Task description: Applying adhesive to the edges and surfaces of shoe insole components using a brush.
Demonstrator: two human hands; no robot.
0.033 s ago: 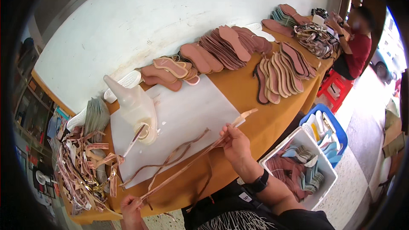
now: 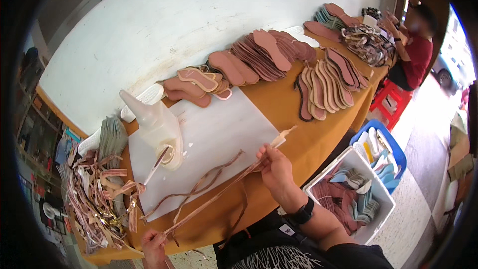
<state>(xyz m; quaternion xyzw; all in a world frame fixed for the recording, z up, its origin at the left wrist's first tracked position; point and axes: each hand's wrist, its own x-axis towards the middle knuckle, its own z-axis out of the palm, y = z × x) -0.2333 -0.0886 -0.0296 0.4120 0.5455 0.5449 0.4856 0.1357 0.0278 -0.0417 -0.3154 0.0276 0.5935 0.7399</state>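
Observation:
A long, thin brown strip is stretched on a slant over the table's near edge. My left hand, low in the picture, pinches its lower end. Farther up, my right hand has its fingers closed on the strip, whose pale, wider tip sticks out beyond them. Other thin brown strips lie loosely curled across the white sheet beside it. On that sheet a translucent plastic bottle lies on its side, with a brush resting in its round opening.
Tangled shiny strips heap up at the left. Brown insoles line the table's back, with edged insoles at right. A white bin and blue basket of sole pieces stand right. A person in red sits at the far end.
The pale tip of the strip past my right hand has turned slightly. The whole view has shifted a little. Both hands keep their hold.

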